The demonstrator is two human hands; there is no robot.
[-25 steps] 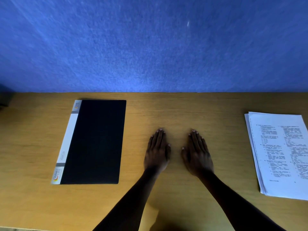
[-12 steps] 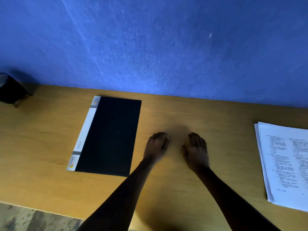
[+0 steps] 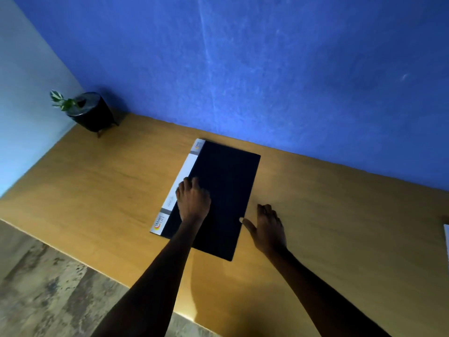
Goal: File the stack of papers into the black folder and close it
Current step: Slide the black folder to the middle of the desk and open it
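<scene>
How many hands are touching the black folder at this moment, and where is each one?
2. The left hand lies flat on the black folder, near its white spine. The right hand is at the folder's right edge, thumb against it, fingers on the table.

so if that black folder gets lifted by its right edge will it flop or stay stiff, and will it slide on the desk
The black folder lies flat with straight edges, so the cover is probably fairly stiff. It looks thin, so likely light. On the smooth wooden desk it may slide when pushed, which could be why the left hand rests on it while the right hand sits at its edge.
</scene>
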